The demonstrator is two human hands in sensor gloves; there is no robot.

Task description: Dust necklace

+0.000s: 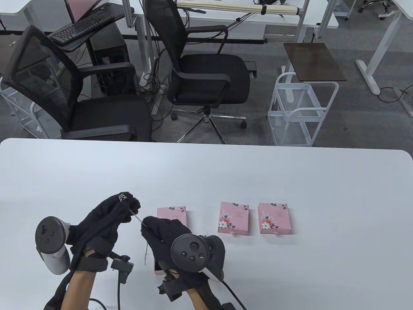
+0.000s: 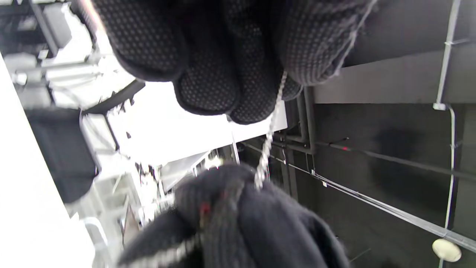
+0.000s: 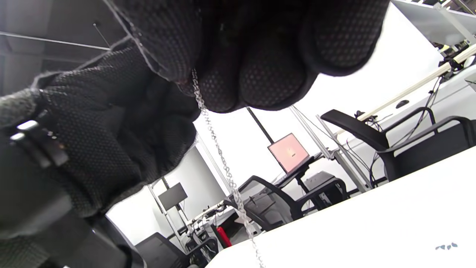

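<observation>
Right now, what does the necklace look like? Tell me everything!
The necklace is a thin silvery chain of tiny links with a small openwork pendant. The left hand pinches it near the pendant, and the right hand pinches it further along, so a short stretch runs between them. The loose end dangles below the right hand, above the white table.

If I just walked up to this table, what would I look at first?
Probably the two black-gloved hands near the front edge: the left hand and right hand pinch a thin silver necklace stretched between them. Next, the three pink flowered boxes lined up on the white table to the right.
</observation>
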